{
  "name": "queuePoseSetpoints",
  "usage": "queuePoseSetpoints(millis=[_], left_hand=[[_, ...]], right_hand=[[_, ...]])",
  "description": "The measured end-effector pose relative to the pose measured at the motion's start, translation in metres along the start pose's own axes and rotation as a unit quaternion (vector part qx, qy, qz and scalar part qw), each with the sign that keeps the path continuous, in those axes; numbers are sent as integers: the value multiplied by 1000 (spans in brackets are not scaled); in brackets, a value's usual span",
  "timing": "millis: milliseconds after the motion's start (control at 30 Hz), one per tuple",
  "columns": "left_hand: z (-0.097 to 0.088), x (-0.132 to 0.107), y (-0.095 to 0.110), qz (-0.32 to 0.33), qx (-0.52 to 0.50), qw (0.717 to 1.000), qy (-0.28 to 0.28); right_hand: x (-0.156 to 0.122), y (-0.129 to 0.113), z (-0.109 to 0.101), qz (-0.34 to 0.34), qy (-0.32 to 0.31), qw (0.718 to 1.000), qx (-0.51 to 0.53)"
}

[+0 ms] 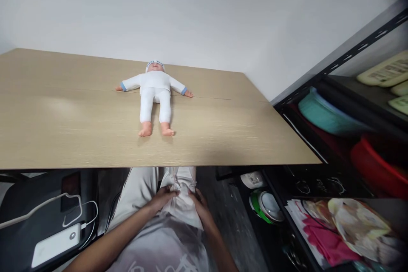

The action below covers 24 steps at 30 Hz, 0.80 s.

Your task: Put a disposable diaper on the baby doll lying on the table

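Observation:
A baby doll (155,95) in a white suit and cap lies on its back on the wooden table (63,127), arms spread, feet toward me. Both my hands are below the table's front edge, at my lap. My left hand (162,198) and my right hand (200,202) grip a bunched piece of white cloth (181,197) between them, fingers curled into it. The doll is well apart from both hands.
A black metal shelf (350,63) stands at the right with teal (325,114) and red (376,165) basins, bags (357,225) and a green-rimmed lid (266,206). A white power bank (55,244) with cables lies on a dark seat at the lower left. A white wall is behind the table.

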<state>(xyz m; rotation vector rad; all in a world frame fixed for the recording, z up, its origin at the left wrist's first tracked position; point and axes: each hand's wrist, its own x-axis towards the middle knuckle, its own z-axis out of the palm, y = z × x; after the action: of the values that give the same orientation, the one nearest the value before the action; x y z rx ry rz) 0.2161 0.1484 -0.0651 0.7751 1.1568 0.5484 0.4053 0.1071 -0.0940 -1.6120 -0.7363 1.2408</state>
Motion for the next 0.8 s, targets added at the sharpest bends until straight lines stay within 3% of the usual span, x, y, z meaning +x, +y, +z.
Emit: queuePoseSetpoints(millis=[67, 133, 300, 400, 467, 567, 667, 800], left_hand=[[1, -28, 4, 1, -36, 999, -8], [2, -66, 12, 20, -57, 998, -15], [-3, -165, 52, 128, -5, 992, -11], [-10, -193, 80, 187, 36, 981, 27], [-18, -194, 93, 224, 39, 972, 59], [-32, -179, 101, 257, 27, 960, 106], [-47, -157, 96, 242, 11, 961, 133], [-65, -132, 77, 200, -17, 972, 126]], right_hand=[[-23, -24, -3, 28, -18, 999, 19], [-53, -52, -9, 8, -39, 998, 41], [-115, -127, -18, -127, -117, 985, 13], [-122, -160, -2, -207, -159, 965, 12], [-116, -175, 16, -227, -180, 957, 26], [-98, -182, 46, -202, -201, 957, 53], [-78, -174, 69, -151, -199, 966, 59], [-59, -151, 83, -123, -193, 972, 47]])
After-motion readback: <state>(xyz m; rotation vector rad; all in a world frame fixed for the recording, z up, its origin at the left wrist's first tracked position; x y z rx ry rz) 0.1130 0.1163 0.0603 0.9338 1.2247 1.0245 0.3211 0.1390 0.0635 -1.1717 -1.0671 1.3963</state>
